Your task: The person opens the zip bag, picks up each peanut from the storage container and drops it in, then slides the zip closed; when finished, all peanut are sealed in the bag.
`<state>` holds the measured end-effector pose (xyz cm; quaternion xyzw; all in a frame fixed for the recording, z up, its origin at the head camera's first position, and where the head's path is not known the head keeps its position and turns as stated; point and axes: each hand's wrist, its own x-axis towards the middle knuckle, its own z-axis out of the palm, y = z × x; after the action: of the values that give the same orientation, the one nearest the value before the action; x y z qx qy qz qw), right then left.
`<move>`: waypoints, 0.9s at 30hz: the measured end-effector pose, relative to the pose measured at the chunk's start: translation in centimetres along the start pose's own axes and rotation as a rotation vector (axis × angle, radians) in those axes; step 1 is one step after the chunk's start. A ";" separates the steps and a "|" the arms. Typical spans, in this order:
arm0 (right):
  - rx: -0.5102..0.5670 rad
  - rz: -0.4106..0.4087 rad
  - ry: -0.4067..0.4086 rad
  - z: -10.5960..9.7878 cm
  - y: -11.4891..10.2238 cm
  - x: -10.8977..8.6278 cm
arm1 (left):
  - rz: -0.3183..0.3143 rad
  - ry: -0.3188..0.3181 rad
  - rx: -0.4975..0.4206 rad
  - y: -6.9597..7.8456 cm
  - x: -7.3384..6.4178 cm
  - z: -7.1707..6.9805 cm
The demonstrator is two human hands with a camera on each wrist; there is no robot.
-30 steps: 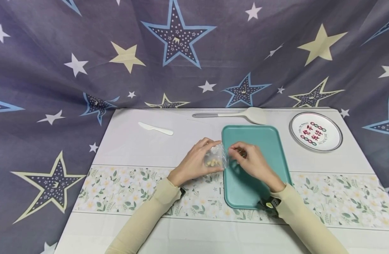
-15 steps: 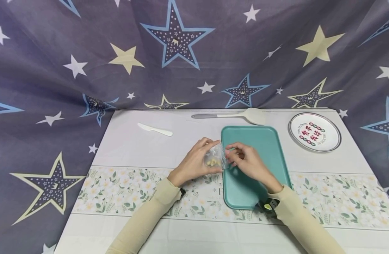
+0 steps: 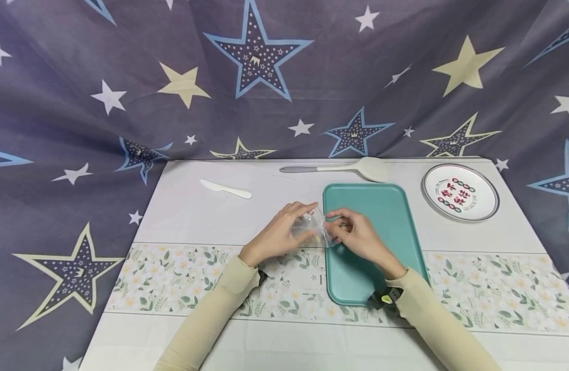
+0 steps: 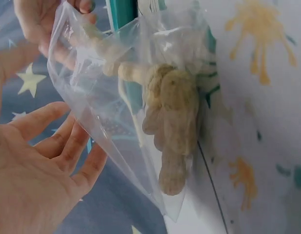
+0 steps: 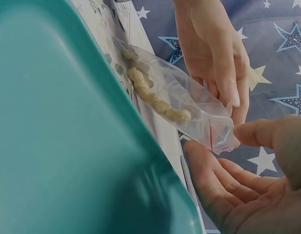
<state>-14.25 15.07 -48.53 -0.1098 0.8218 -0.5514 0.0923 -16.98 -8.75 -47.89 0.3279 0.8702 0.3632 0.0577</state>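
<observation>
A clear zip bag [image 3: 311, 225] with a red line by its mouth hangs over the tray's left edge. Inside it lie several unshelled peanuts [image 4: 174, 114], also plain in the right wrist view. My right hand [image 3: 358, 237] pinches the bag's mouth between thumb and fingers. Beside the bag's other side, my left hand [image 3: 276, 233] has its thumb apart and its fingers loosely extended; in the left wrist view its fingertips [image 4: 94, 161] lie along the bag's edge without curling round it. Beneath my right hand is a teal tray [image 3: 365, 288].
A white plastic knife [image 3: 226, 189] lies at the back left. Behind the tray is a spatula [image 3: 372, 169] with a grey-tipped handle. A dark-rimmed white plate [image 3: 486, 198] with red characters sits at the right. A star-patterned curtain [image 3: 275, 118] hangs behind the table.
My right hand has come left onto the bag's mouth. My left hand has loosened from the bag and shifted slightly left, its thumb moving inward across the bag.
</observation>
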 end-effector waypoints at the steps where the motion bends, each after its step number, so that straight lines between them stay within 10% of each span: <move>1: 0.003 0.005 -0.002 0.0 0.0 0.0 | 0.004 0.004 -0.012 -0.1 0.1 -0.1; 11: 0.031 0.048 -0.019 0.6 -0.5 0.0 | -0.024 0.197 -0.074 -0.7 1.9 0.0; 27: 0.043 0.052 0.013 1.0 -0.4 2.3 | -0.177 0.283 -0.163 -1.0 3.2 -0.9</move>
<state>-16.11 13.39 -48.62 -0.0831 0.8130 -0.5669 0.1037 -20.30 -7.89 -47.44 0.1900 0.8627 0.4685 -0.0070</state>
